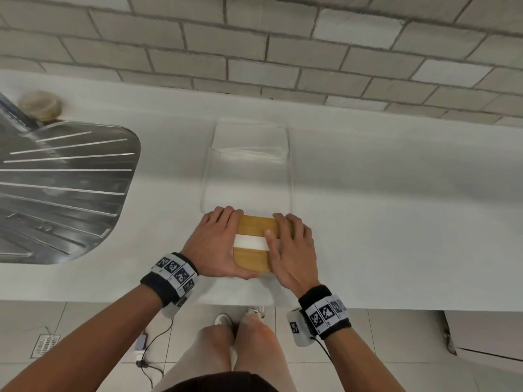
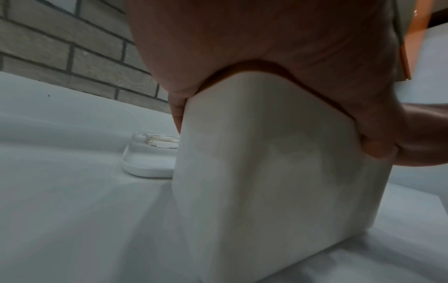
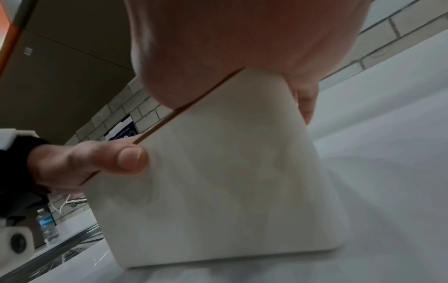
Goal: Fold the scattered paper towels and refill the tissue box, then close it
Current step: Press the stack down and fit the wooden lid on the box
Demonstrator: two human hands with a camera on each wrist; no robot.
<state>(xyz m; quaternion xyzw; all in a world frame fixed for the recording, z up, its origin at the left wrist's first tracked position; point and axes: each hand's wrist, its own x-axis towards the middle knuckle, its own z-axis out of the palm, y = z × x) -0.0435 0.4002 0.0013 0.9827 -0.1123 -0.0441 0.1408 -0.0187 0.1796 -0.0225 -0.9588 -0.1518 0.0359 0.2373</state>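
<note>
**Head view: both hands on the lid, closing step under way**

Head view puts the tissue box point(image 1: 256, 244) near the front edge of the white counter point(image 1: 382, 222), directly ahead of me. Its wooden lid point(image 1: 256, 226) is on top, with a white strip of paper towel point(image 1: 250, 241) showing through the slot across the middle. My left hand point(image 1: 218, 244) lies flat over the left end of the lid, fingers straight and together at the far edge, thumb wrapped down the near side of the box. My right hand point(image 1: 293, 247) covers the right end likewise, fingers extended, thumb laid across the lid toward the slot. Neither hand pinches anything; both press down.

From the left wrist, the white box wall point(image 2: 254, 172) stands upright on the counter with the palm capping its top corner. The right wrist view shows a thin brown lid edge point(image 3: 184, 109) sitting along the top of the wall, looking close to flush, though I cannot tell whether it is fully seated all round.

Behind the box lies a clear plastic tray point(image 1: 249, 154) with some folded white paper at its far end; a steel drainer point(image 1: 65, 188) is off to the left.

I judge the refill finished and the closing in hand. The next move calls for even downward pressure at both ends so the lid seats level, then lifting the hands straight off without dragging the towel strip.
</note>
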